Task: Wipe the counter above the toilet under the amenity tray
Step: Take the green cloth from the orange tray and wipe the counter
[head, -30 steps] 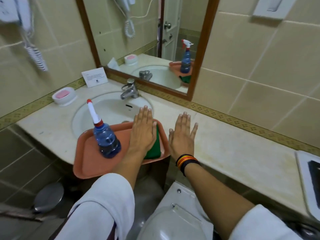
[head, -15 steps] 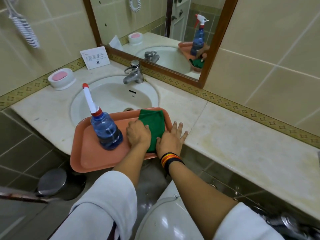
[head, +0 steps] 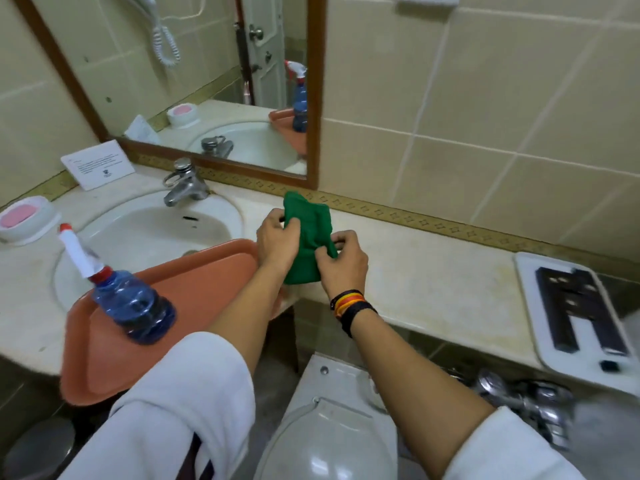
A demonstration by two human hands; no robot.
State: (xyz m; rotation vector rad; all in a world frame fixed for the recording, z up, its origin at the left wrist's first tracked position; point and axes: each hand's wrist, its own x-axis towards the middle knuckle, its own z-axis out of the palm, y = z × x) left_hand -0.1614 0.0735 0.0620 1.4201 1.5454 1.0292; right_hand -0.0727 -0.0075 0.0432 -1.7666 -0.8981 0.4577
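Observation:
A folded green cloth (head: 308,230) is held up just above the cream stone counter (head: 433,275), between the sink and the wall. My left hand (head: 277,242) grips its left edge and my right hand (head: 343,259) pinches its right side; a striped wristband circles the right wrist. An orange amenity tray (head: 201,289) sits over the sink's front rim with a blue spray bottle (head: 133,306) standing on it. The toilet (head: 329,427) is below the counter, under my arms.
A white tray (head: 540,327) with a black insert lies on the counter at the far right. The sink (head: 156,230) with a chrome tap (head: 183,185), a pink soap dish (head: 24,216) and a white card (head: 97,164) stand at the left. A framed mirror (head: 207,81) hangs behind.
The green cloth has been lifted off the orange tray by both hands and brought right, over the bare counter. The view has swung right, showing the white tray.

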